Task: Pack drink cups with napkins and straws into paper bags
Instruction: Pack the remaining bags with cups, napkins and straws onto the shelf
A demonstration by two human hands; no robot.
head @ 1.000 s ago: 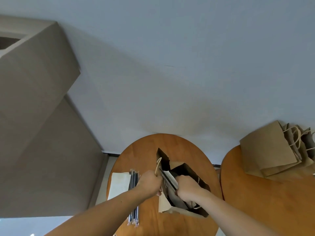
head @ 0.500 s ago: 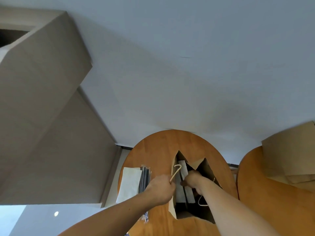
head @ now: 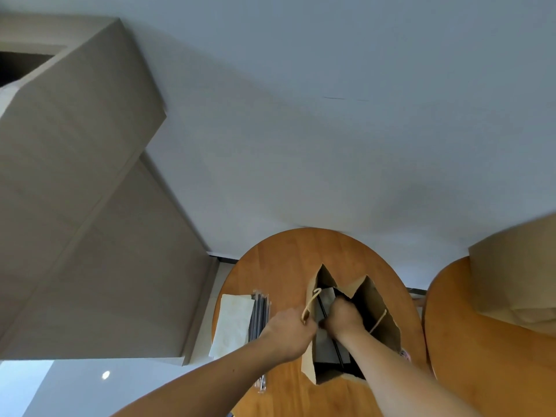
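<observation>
The paper bag (head: 308, 356) has swung mouth-up at lower centre; left hand (head: 287, 334) pinches its rim and handle (head: 313, 302), right hand (head: 343, 319) curls inside by a napkin (head: 327, 296) and straw (head: 338, 352), grasp hidden, so packing looks underway, no cup seen

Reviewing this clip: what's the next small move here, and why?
Probably draw the right hand up out of the open brown paper bag: a white napkin and a thin black straw already sit inside, while the left hand grips its rim by the twine handle, holding it open.
</observation>
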